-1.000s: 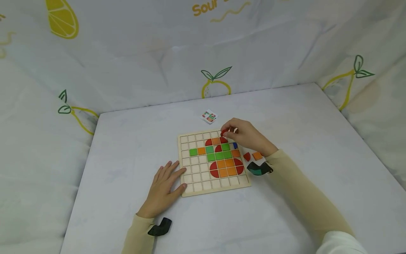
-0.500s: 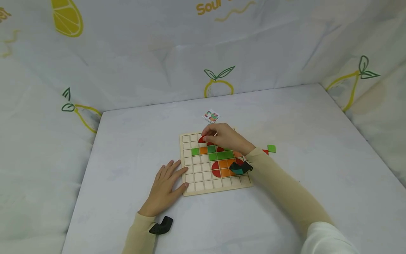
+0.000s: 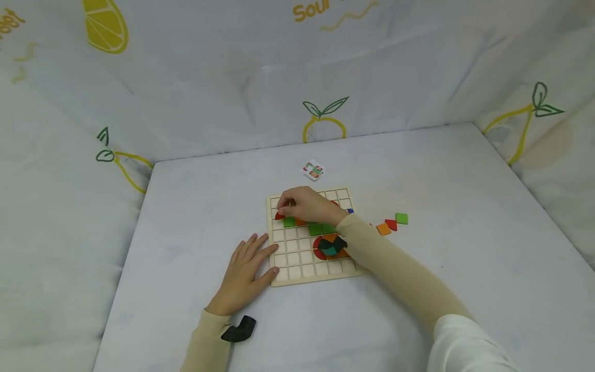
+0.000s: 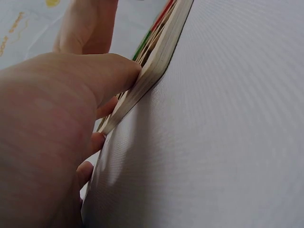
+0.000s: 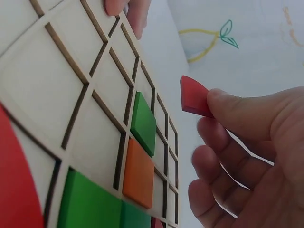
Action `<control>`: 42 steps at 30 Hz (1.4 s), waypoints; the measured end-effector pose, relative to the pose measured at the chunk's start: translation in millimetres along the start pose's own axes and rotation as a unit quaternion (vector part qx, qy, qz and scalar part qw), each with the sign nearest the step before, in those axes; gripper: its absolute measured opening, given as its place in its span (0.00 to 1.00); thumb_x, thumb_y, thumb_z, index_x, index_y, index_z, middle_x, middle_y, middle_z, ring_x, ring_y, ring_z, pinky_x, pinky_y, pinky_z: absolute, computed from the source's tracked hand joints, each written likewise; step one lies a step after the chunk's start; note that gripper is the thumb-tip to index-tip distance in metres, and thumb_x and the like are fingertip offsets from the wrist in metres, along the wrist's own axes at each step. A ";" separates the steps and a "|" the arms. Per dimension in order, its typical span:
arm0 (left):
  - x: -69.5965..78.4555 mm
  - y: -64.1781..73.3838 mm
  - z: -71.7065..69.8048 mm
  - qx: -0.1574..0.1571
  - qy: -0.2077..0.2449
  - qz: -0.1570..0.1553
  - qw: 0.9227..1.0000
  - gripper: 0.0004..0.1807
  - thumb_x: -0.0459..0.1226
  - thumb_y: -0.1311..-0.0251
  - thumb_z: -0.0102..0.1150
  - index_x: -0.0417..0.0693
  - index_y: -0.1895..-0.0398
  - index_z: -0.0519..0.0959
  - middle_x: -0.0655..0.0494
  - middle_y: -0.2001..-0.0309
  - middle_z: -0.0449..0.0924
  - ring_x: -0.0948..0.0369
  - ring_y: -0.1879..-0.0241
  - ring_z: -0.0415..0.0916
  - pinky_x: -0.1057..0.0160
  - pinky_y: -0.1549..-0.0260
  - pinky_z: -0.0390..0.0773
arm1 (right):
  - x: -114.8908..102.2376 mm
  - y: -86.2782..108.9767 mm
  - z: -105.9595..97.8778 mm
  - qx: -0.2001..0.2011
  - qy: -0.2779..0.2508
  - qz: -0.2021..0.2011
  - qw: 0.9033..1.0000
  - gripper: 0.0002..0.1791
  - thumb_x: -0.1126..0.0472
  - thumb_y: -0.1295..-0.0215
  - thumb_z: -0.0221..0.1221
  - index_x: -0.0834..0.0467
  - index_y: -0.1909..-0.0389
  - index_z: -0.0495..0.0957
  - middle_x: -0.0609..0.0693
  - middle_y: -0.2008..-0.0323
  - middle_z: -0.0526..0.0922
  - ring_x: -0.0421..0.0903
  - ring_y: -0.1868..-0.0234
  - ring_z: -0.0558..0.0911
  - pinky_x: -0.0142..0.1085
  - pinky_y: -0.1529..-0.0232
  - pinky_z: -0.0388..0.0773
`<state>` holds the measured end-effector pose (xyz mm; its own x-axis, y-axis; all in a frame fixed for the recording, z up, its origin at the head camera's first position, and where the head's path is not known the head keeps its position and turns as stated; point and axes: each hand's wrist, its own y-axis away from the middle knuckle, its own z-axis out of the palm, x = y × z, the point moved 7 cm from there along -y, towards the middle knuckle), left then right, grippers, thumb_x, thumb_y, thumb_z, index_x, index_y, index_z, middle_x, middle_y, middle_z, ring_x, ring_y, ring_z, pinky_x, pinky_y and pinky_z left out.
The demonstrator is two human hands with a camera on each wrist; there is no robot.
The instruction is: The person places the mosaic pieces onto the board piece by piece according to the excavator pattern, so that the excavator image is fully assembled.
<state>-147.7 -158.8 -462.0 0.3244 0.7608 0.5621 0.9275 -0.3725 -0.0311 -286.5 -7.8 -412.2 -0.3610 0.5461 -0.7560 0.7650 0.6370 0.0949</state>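
My right hand [image 3: 307,205] pinches a red quarter-circle tile [image 5: 194,96] between thumb and fingers, just above the left side of a wooden grid board [image 3: 297,282]. Close by in the grid lie a green square tile [image 5: 144,124] and an orange square tile [image 5: 138,173]. Spread beside the board's left edge, my left hand [image 3: 244,276] rests with straight fingers, its thumb touching the rim, as the left wrist view also shows. More green, orange and red tiles fill the board's right half, partly hidden under my right forearm.
Loose tiles lie right of the board: an orange square [image 3: 383,229], a red quarter circle [image 3: 391,225] and a green square [image 3: 402,218]. Behind the board is a small pattern card [image 3: 313,170]. A white cloth with lemon prints [image 3: 324,129] hangs at the back.
My right hand has moved left across the board, carrying the red quarter-circle tile from the upper right to the left columns. My left hand has stayed at the board's edge.
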 end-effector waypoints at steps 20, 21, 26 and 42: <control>-0.9 -1.8 1.4 0.004 -0.006 0.007 1.000 0.28 0.51 0.30 0.58 0.59 0.28 0.71 0.56 0.20 0.58 0.51 0.18 0.45 0.47 0.19 0.40 | -3.1 -13.3 23.9 -0.036 0.126 -0.024 0.991 0.05 0.58 0.28 0.61 0.53 0.62 0.85 0.47 0.60 0.83 0.42 0.60 0.78 0.35 0.55 0.79; -0.9 -1.8 1.3 0.004 -0.005 0.007 1.000 0.28 0.51 0.30 0.58 0.59 0.28 0.71 0.56 0.21 0.58 0.51 0.18 0.45 0.47 0.19 0.40 | -3.3 -13.5 24.5 -0.038 0.139 -0.025 0.989 0.05 0.58 0.28 0.61 0.52 0.62 0.85 0.46 0.60 0.83 0.42 0.60 0.78 0.35 0.54 0.79; -0.8 -1.7 1.0 0.006 -0.006 0.010 1.000 0.28 0.51 0.31 0.59 0.59 0.28 0.72 0.56 0.21 0.58 0.51 0.18 0.46 0.46 0.20 0.41 | -9.7 -11.9 25.8 -0.047 0.194 -0.029 0.979 0.05 0.59 0.28 0.60 0.52 0.61 0.85 0.47 0.59 0.83 0.44 0.56 0.77 0.37 0.52 0.78; -2.0 -0.8 1.1 0.004 -0.009 0.001 1.000 0.28 0.50 0.31 0.59 0.58 0.29 0.72 0.54 0.21 0.59 0.50 0.18 0.45 0.45 0.20 0.41 | -15.3 4.8 20.3 -0.029 0.238 -0.011 0.971 0.12 0.59 0.25 0.56 0.55 0.48 0.85 0.50 0.50 0.84 0.48 0.46 0.80 0.41 0.42 0.80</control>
<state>-148.9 -159.5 -463.9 0.3289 0.7694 0.5476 0.9284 -0.3695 -0.0384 -266.4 -24.1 -413.2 -0.5930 0.7127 -0.3746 0.7278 0.6735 0.1293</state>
